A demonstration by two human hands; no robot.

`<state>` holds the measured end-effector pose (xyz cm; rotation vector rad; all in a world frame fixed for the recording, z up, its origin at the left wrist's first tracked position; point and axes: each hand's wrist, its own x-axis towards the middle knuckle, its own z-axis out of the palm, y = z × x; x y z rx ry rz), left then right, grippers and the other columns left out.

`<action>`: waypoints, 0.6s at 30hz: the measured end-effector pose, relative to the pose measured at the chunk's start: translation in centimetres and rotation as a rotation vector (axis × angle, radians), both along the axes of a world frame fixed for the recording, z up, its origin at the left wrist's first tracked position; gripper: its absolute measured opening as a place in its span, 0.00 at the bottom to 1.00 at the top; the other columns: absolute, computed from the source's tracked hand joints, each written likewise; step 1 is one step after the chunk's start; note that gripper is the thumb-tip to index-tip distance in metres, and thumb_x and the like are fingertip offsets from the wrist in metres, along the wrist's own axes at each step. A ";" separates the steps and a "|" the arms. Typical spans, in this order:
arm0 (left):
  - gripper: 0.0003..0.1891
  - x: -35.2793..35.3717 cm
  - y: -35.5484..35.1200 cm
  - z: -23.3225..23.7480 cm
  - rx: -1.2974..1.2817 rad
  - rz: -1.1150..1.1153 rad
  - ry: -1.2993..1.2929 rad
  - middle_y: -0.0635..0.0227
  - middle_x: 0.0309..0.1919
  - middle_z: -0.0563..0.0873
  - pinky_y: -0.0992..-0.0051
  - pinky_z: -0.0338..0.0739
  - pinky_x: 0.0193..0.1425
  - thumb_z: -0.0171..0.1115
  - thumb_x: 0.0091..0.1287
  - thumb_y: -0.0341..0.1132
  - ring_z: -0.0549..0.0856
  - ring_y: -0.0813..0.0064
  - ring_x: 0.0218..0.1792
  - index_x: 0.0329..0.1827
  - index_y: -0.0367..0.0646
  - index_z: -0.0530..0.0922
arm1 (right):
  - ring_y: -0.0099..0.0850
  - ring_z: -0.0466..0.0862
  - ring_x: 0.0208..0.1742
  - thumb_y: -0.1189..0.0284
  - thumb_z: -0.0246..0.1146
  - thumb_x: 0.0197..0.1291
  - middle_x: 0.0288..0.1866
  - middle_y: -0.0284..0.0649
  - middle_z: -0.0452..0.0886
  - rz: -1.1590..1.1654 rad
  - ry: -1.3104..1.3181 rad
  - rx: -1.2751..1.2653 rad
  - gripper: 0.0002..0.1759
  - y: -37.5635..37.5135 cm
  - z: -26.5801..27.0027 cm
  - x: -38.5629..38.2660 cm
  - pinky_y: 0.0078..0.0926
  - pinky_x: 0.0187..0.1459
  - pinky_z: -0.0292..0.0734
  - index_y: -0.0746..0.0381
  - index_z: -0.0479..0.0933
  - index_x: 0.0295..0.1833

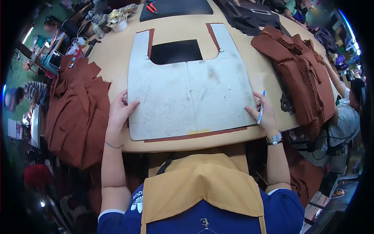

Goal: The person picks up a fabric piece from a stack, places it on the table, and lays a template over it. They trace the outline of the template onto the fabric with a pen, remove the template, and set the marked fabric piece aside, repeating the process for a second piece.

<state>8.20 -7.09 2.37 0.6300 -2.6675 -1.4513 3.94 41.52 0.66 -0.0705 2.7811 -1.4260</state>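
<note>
A pale grey cardboard pattern [167, 93], shaped like a garment panel with a squared neck cut-out, lies on a piece of rust-brown fabric [194, 134] whose edges peek out at the bottom and along the straps. My left hand [121, 109] grips the pattern's left edge, thumb on top and fingers at the side. On the opposite edge, my right hand [265, 113] pinches the board with its thumb on top. A blue-and-white pen [261, 109] is tucked between the fingers of that hand. Faint scribbles and stains mark the board.
Rust-brown fabric pieces [78, 113] drape over the table's left edge, and a thick fabric stack [296, 74] sits at the right. A black mat [175, 8] with red-handled snips [152, 7] lies at the back. Another person [343, 117] is at the right.
</note>
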 end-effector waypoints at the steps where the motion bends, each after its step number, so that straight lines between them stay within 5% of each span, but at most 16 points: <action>1: 0.34 -0.1 0.0 0.1 -0.018 -0.004 -0.008 0.74 0.28 0.78 0.82 0.74 0.31 0.75 0.56 0.34 0.77 0.86 0.26 0.67 0.38 0.73 | 0.16 0.67 0.26 0.68 0.78 0.48 0.27 0.25 0.69 -0.002 0.005 0.016 0.36 0.0 0.0 0.0 0.16 0.29 0.66 0.63 0.75 0.64; 10: 0.33 -0.6 -1.1 -0.8 -0.044 -0.032 -0.043 0.74 0.24 0.80 0.80 0.75 0.32 0.75 0.55 0.37 0.79 0.84 0.26 0.65 0.39 0.75 | 0.19 0.69 0.28 0.65 0.79 0.47 0.28 0.27 0.69 0.009 0.010 0.048 0.35 0.4 -0.4 -0.5 0.19 0.31 0.68 0.61 0.76 0.62; 18: 0.35 -1.2 -0.4 0.7 -0.414 -0.075 -0.167 0.72 0.25 0.80 0.76 0.77 0.35 0.76 0.54 0.45 0.80 0.80 0.26 0.63 0.40 0.76 | 0.28 0.77 0.31 0.61 0.79 0.46 0.27 0.38 0.75 0.042 0.083 0.360 0.33 -0.5 1.5 -0.4 0.27 0.36 0.74 0.64 0.78 0.56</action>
